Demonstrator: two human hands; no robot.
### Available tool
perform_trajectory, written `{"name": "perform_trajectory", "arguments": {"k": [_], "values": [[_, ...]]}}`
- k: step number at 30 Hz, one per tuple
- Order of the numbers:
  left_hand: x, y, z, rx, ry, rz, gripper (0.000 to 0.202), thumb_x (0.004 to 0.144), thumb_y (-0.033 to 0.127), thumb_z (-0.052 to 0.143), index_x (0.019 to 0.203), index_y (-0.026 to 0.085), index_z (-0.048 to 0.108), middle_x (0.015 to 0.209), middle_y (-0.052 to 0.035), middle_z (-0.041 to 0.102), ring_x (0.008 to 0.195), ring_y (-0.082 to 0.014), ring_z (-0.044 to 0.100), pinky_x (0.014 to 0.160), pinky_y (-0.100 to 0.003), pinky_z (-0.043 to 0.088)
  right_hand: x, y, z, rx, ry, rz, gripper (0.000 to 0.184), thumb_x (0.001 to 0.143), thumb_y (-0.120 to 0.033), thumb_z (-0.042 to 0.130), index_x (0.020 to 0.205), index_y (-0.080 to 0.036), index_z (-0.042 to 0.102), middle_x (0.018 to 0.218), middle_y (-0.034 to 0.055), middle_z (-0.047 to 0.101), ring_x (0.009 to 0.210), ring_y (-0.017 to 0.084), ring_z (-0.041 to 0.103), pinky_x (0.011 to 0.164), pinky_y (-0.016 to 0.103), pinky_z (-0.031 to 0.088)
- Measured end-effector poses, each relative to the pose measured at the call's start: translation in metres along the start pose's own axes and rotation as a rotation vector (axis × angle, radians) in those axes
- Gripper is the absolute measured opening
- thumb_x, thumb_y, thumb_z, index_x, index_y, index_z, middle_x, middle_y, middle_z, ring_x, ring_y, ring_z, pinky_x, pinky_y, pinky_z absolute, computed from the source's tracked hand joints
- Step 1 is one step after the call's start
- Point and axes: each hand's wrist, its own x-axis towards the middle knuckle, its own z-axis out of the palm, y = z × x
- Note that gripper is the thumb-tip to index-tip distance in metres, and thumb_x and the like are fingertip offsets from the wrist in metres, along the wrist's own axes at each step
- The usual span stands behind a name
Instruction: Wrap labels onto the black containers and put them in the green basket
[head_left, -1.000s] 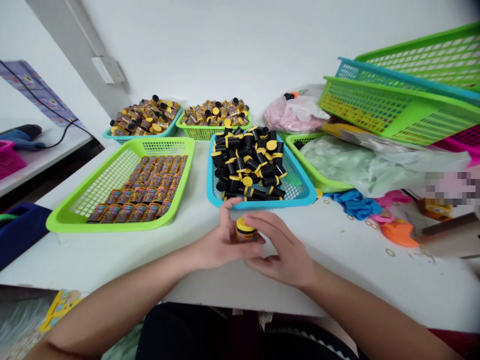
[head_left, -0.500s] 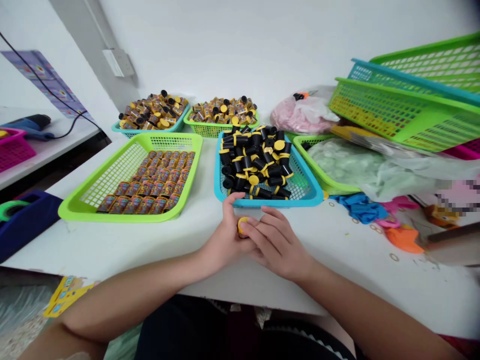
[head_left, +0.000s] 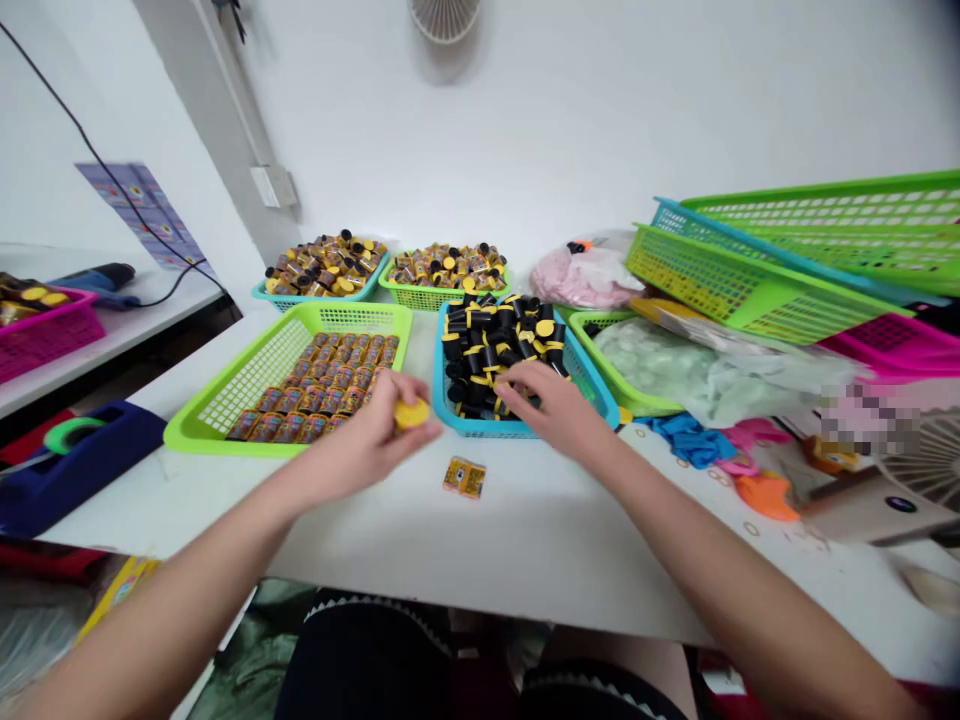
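My left hand (head_left: 386, 428) is closed round a small canister with a yellow lid (head_left: 412, 413), near the front right corner of the green basket (head_left: 352, 448). Rows of canisters in printed wraps (head_left: 328, 385) stand in that basket. Over the near side of the blue basket (head_left: 487, 428), my right hand (head_left: 551, 405) reaches with fingers stretched and slightly bent, at the pile of black canisters with yellow lids (head_left: 480, 350). Nothing shows held in it, though its fingertips partly overlap the pile. A small yellow printed label (head_left: 464, 478) lies on the white table between both hands.
Behind stand two baskets of wrapped canisters, one blue (head_left: 322, 296) and one green (head_left: 442, 296). To the right are a green basket with plastic bags (head_left: 645, 400), stacked baskets (head_left: 765, 290), balloons (head_left: 697, 440) and a fan (head_left: 930, 460). A blue tape dispenser (head_left: 97, 470) sits at left.
My hands were together on a yellow-lidded canister and are now apart. The left moved left with the canister, the right reached forward to the blue basket. The label now shows. The view tilted up.
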Motion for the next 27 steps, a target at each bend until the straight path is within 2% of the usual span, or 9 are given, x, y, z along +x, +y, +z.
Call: {"name": "perform_trajectory", "arguments": {"k": [3, 5, 7, 12, 15, 19, 23, 25, 27], "values": [[0.009, -0.018, -0.038, 0.201, 0.191, -0.099, 0.03, 0.088, 0.041, 0.057, 0.091, 0.024, 0.032, 0.089, 0.0, 0.046, 0.073, -0.0134, 0.047, 0.068, -0.027, 0.042, 0.037, 0.027, 0.015, -0.22, -0.305, 0.268, 0.037, 0.079, -0.025, 0.071, 0.115, -0.02, 0.066, 0.114, 0.0126, 0.062, 0.093, 0.023, 0.066, 0.08, 0.032, 0.053], [0.016, -0.032, -0.061, 0.273, 0.247, -0.203, 0.031, 0.085, 0.046, 0.059, 0.09, 0.022, 0.039, 0.08, 0.0027, 0.046, 0.069, -0.0137, 0.046, 0.067, -0.026, 0.04, 0.05, 0.037, 0.028, -0.231, -0.35, 0.286, 0.037, 0.064, -0.02, 0.082, 0.099, -0.018, 0.071, 0.103, 0.0109, 0.064, 0.079, 0.021, 0.066, 0.072, 0.03, 0.052], [0.022, -0.047, -0.08, 0.297, 0.256, -0.327, 0.034, 0.082, 0.05, 0.062, 0.089, 0.021, 0.047, 0.076, 0.0029, 0.051, 0.068, -0.0135, 0.048, 0.066, -0.025, 0.039, 0.053, 0.04, 0.036, -0.229, -0.324, 0.283, 0.026, 0.061, -0.017, 0.082, 0.085, -0.017, 0.072, 0.096, 0.0089, 0.065, 0.074, 0.019, 0.065, 0.068, 0.029, 0.052], [0.029, -0.091, -0.107, 0.325, 0.184, -0.589, 0.044, 0.066, 0.056, 0.074, 0.083, 0.017, 0.064, 0.083, -0.0015, 0.068, 0.071, -0.0148, 0.057, 0.065, -0.024, 0.042, 0.031, 0.037, 0.021, -0.198, -0.08, 0.233, 0.019, 0.076, -0.017, 0.066, 0.095, -0.02, 0.07, 0.107, 0.0093, 0.065, 0.091, 0.021, 0.066, 0.082, 0.034, 0.053], [0.031, -0.112, -0.113, 0.38, 0.15, -0.68, 0.045, 0.058, 0.057, 0.078, 0.077, 0.017, 0.071, 0.075, -0.002, 0.071, 0.066, -0.0165, 0.057, 0.062, -0.026, 0.042, 0.008, 0.034, 0.006, -0.081, 0.257, 0.103, 0.018, 0.081, -0.026, 0.063, 0.097, -0.022, 0.069, 0.102, 0.0075, 0.067, 0.09, 0.022, 0.067, 0.083, 0.039, 0.056], [0.034, -0.127, -0.115, 0.462, 0.071, -0.766, 0.047, 0.058, 0.061, 0.077, 0.079, 0.018, 0.076, 0.073, -0.0033, 0.072, 0.066, -0.019, 0.059, 0.061, -0.027, 0.044, -0.021, 0.035, -0.002, -0.135, 0.541, 0.166, 0.018, 0.083, -0.03, 0.062, 0.098, -0.022, 0.068, 0.103, 0.009, 0.067, 0.097, 0.025, 0.067, 0.086, 0.042, 0.056], [0.039, -0.122, -0.114, 0.595, -0.003, -0.792, 0.038, 0.069, 0.054, 0.072, 0.084, 0.019, 0.077, 0.082, -0.0076, 0.075, 0.081, -0.0266, 0.066, 0.074, -0.031, 0.048, -0.038, 0.043, 0.001, -0.153, 0.593, 0.19, 0.017, 0.084, -0.028, 0.062, 0.099, -0.022, 0.068, 0.104, 0.0091, 0.067, 0.099, 0.025, 0.067, 0.089, 0.041, 0.055], [0.038, -0.108, -0.108, 0.672, 0.004, -0.779, 0.04, 0.082, 0.044, 0.061, 0.105, 0.015, 0.074, 0.101, -0.0147, 0.074, 0.097, -0.033, 0.066, 0.086, -0.039, 0.048, -0.042, 0.046, 0.002, -0.146, 0.582, 0.178, 0.017, 0.084, -0.027, 0.062, 0.099, -0.023, 0.068, 0.104, 0.0088, 0.067, 0.098, 0.025, 0.067, 0.089, 0.041, 0.055], [0.032, -0.087, -0.09, 0.789, 0.109, -0.683, 0.047, 0.092, 0.035, 0.047, 0.132, 0.012, 0.058, 0.131, -0.0218, 0.061, 0.119, -0.0383, 0.056, 0.097, -0.05, 0.042, -0.044, 0.046, 0.002, -0.134, 0.574, 0.158, 0.017, 0.084, -0.026, 0.062, 0.099, -0.023, 0.068, 0.105, 0.0087, 0.067, 0.098, 0.024, 0.067, 0.091, 0.041, 0.055]]}}
